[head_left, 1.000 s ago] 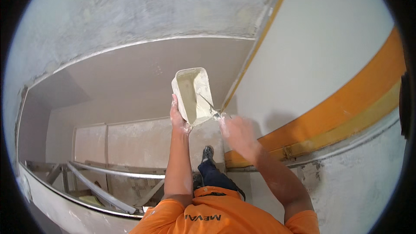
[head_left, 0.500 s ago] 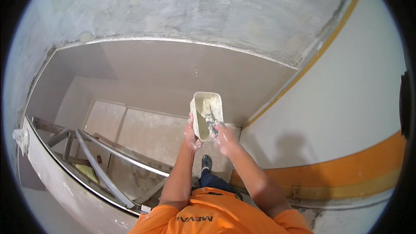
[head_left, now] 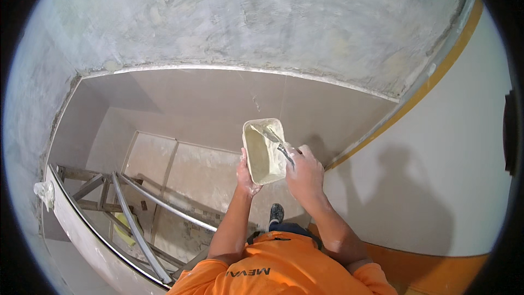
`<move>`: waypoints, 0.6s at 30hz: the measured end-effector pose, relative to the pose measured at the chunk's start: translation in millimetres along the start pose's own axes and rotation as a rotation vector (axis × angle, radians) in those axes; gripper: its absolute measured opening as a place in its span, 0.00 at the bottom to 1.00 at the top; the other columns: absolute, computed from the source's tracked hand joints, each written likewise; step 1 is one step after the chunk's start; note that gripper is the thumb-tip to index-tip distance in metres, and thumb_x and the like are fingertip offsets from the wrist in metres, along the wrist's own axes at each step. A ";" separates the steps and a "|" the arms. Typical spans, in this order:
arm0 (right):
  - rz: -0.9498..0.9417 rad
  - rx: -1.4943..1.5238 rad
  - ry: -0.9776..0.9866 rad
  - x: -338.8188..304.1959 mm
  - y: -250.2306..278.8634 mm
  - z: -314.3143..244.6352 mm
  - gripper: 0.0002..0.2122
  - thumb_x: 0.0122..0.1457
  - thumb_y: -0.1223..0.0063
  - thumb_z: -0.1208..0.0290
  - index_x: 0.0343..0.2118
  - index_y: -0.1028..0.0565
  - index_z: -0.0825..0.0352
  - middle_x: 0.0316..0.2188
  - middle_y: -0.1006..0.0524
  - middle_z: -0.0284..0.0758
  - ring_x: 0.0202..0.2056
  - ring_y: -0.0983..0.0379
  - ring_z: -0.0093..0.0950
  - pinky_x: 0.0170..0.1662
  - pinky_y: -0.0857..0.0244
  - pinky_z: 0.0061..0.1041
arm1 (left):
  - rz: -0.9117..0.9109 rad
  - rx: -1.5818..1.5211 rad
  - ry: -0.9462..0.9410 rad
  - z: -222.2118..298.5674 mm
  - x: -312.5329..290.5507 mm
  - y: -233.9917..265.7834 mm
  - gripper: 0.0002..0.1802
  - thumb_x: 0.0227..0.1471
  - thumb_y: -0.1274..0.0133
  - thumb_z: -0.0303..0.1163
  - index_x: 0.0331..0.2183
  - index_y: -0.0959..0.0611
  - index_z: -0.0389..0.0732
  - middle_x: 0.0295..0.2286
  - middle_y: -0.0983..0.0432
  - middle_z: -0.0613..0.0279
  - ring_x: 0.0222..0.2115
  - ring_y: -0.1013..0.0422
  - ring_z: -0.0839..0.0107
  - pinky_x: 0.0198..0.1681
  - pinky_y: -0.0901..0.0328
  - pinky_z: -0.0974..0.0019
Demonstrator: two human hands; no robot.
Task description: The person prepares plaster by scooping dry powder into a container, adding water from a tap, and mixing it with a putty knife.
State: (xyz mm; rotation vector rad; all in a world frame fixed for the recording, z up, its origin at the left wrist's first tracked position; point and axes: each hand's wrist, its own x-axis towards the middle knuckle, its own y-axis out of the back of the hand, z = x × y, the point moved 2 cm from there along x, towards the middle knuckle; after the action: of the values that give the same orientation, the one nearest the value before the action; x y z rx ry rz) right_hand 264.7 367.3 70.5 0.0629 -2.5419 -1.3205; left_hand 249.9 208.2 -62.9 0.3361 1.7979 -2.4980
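A white rectangular plastic tub (head_left: 264,163), smeared inside with pale plaster, is held in front of my body, its mouth toward me. My left hand (head_left: 246,175) grips it along the left side and lower corner, with white residue on the fingers. My right hand (head_left: 305,172) is closed around the handle of a putty knife (head_left: 279,144). The knife's blade reaches into the far end of the tub, where wet plaster (head_left: 266,129) clings to the wall. How the right fingertips sit on the handle is partly hidden.
A metal frame with diagonal bars (head_left: 134,224) stands at lower left beside a curved white board edge (head_left: 90,243). Ahead is a smooth grey-beige wall (head_left: 207,106) below rough grey plaster (head_left: 256,27). A white panel with a yellow strip (head_left: 417,93) rises on the right.
My right hand and the putty knife have shifted right and turned, with the handle now toward the tub's right rim. The view has tilted slightly; the left hand still holds the tub.
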 end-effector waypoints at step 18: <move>-0.433 -0.258 0.166 59.7 -56.9 11.5 0.11 0.56 0.46 0.73 0.41 0.19 0.65 0.38 0.22 0.44 0.40 0.20 0.46 0.42 0.26 0.46 | 0.066 0.045 0.046 24.8 58.5 80.2 0.35 0.67 0.62 0.62 0.58 0.26 0.42 0.50 0.22 0.55 0.50 0.24 0.58 0.53 0.27 0.49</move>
State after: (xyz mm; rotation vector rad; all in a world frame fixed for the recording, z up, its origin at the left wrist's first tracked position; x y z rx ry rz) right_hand 199.3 333.6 31.5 0.6725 -2.2738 -1.7055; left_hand 202.1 164.0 -141.9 0.4515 1.7187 -2.5084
